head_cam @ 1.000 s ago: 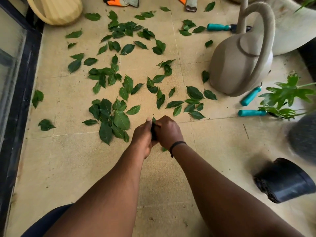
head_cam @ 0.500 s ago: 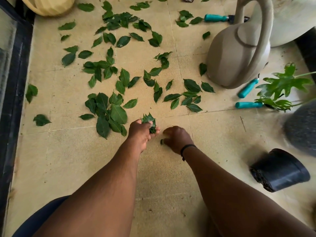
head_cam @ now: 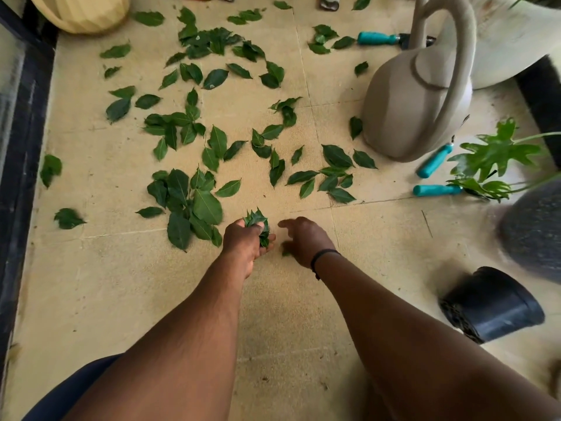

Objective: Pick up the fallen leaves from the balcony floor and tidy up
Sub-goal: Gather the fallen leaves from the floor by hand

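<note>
Bare floor (head_cam: pixel 106 284) near the body, open to reach. Ahead, scattered leaves (head_cam: pixel 188 202) lie flat, no hindrance. Right side crowded: watering can (head_cam: pixel 406 110), teal-handled tools (head_cam: pixel 434 161) beside it, plant (head_cam: pixel 491 159), tipped black pot (head_cam: pixel 491 302). Door frame (head_cam: pixel 21 141) bounds left.

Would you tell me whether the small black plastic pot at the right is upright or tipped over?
Tipped over: the small black plastic pot lies on its side, rim facing left.

I log: balcony floor (head_cam: pixel 106 284), matt beige tile, grainy and rough. Fallen leaves (head_cam: pixel 194 205), glossy green, smooth (veins visible). Watering can (head_cam: pixel 403 117), smooth matt plastic, taupe. Tipped pot (head_cam: pixel 498 302), thin black plastic, dull sheen. Tool handles (head_cam: pixel 434 161), smooth teal plastic.
</note>
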